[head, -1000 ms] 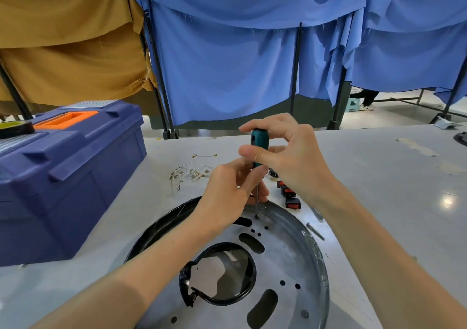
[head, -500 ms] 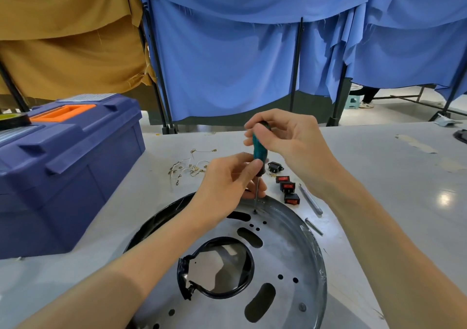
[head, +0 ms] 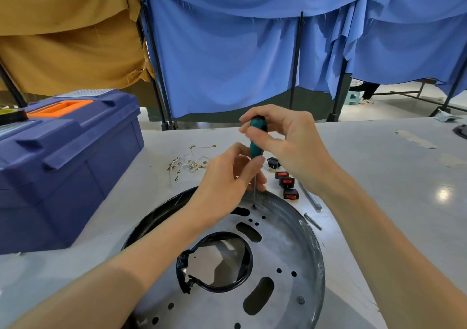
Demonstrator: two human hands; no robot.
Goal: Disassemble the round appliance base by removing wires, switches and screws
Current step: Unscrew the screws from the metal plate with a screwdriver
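Round base (head: 290, 253) is lying flat on the table (head: 379, 162), looking mostly stripped, directly beneath my hands. My right hand (head: 290, 147) is gripping the screwdriver (head: 257, 136) handle, and my left hand (head: 225, 184) is pinching its shaft. Wires (head: 192, 162) and 3 switches (head: 286, 182) are lying removed beyond it; the tip is sitting on a screw (head: 254, 206) near the far rim.

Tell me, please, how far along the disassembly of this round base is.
Done: the wires and three red rocker switches lie on the table beside the base. In hand: the right hand grips the teal screwdriver, the left hand pinches its shaft, tip on a screw at the far rim. Left: at least one more screw head near the right rim.
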